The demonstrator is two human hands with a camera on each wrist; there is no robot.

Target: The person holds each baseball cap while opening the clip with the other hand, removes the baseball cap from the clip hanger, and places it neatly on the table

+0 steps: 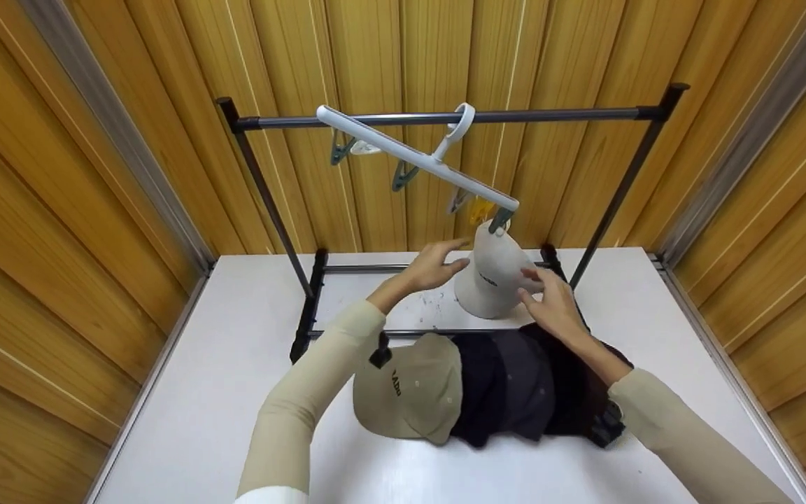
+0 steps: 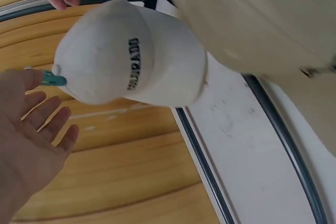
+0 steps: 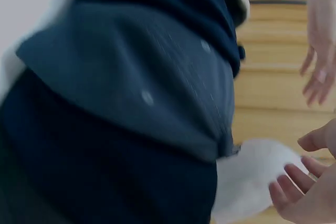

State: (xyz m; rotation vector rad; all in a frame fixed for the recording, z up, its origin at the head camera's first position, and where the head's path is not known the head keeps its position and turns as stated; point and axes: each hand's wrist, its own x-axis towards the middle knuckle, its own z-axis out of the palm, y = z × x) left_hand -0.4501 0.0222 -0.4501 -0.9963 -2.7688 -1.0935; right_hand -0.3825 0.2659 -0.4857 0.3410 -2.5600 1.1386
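Note:
A white cap [image 1: 490, 273] with dark lettering hangs from a green clip [image 1: 501, 219] at the lower right end of a white clip hanger [image 1: 417, 155]. The hanger tilts on the rack's top rod. My left hand [image 1: 436, 266] is just left of the cap, fingers extended and holding nothing. On the cap's other side is my right hand [image 1: 550, 301], its fingers loosely bent and overlapping the cap's edge in the head view; whether they touch it I cannot tell. In the left wrist view the cap [image 2: 121, 56] dangles brim away from the clip.
A black metal rack [image 1: 557, 115] stands on the white table [image 1: 186, 392] against wood-panelled walls. In front of it lies a row of overlapping caps: a beige cap [image 1: 410, 388] at left, then navy, grey and black ones. More clips [image 1: 403, 175] hang from the hanger.

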